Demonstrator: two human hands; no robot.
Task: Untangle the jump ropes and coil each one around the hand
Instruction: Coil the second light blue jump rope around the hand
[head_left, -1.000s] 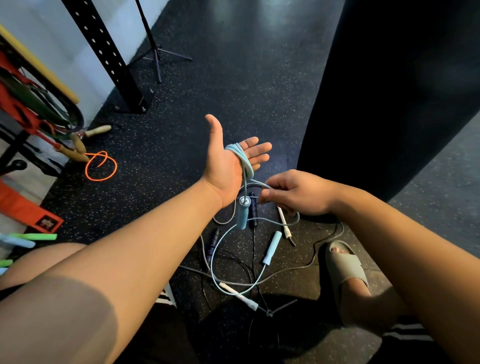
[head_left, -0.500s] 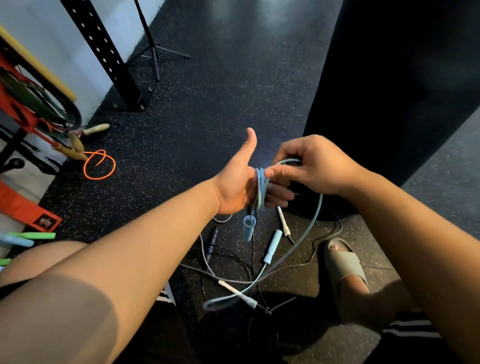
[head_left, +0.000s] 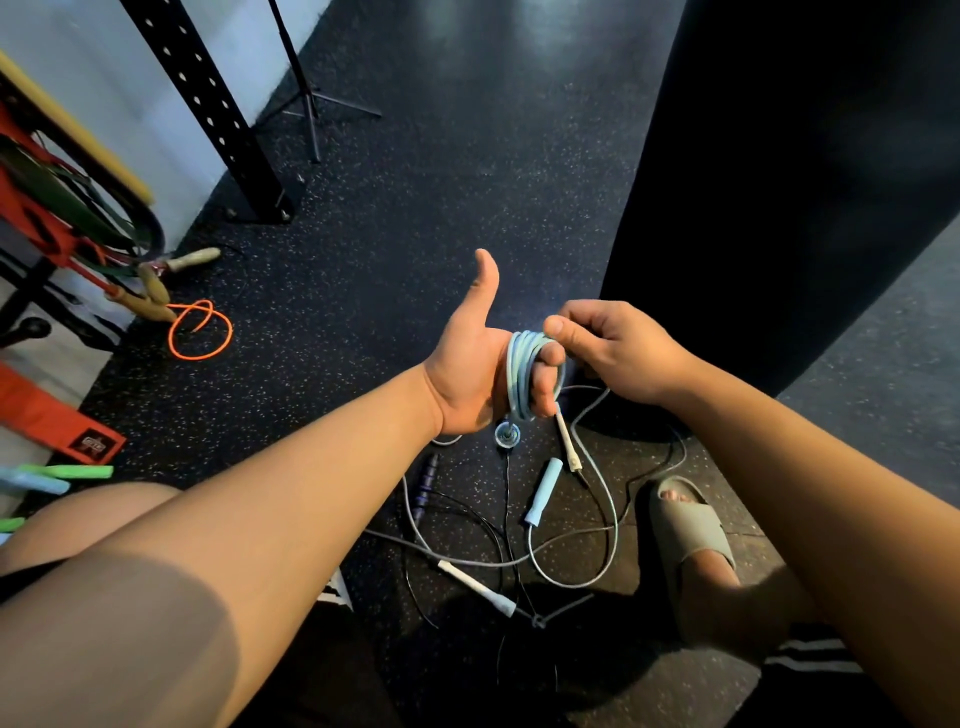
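My left hand (head_left: 470, 358) is held up with the thumb raised, and a light blue jump rope (head_left: 521, 371) is wound in several loops around its fingers, which curl over the coil. One blue handle (head_left: 507, 434) hangs under that hand. My right hand (head_left: 613, 348) pinches the rope just beside the coil. From there the rope drops in a loop (head_left: 602, 519) to the floor, ending at the other blue handle (head_left: 543, 491). A white-handled rope (head_left: 478, 582), a purple handle (head_left: 427, 480) and thin black cord (head_left: 511, 525) lie tangled below.
An orange rope (head_left: 200, 330) with wooden handles (head_left: 156, 288) lies at the left by a red rack (head_left: 47, 223). A black upright post (head_left: 218, 111) and a tripod (head_left: 311, 98) stand behind. A big black bag (head_left: 789, 182) hangs at the right. My sandalled foot (head_left: 691, 535) is beside the ropes.
My left hand turned from open palm to thumb up with its fingers curled. My right hand carried the rope up and round it, adding loops, and the slack on the floor shortened.
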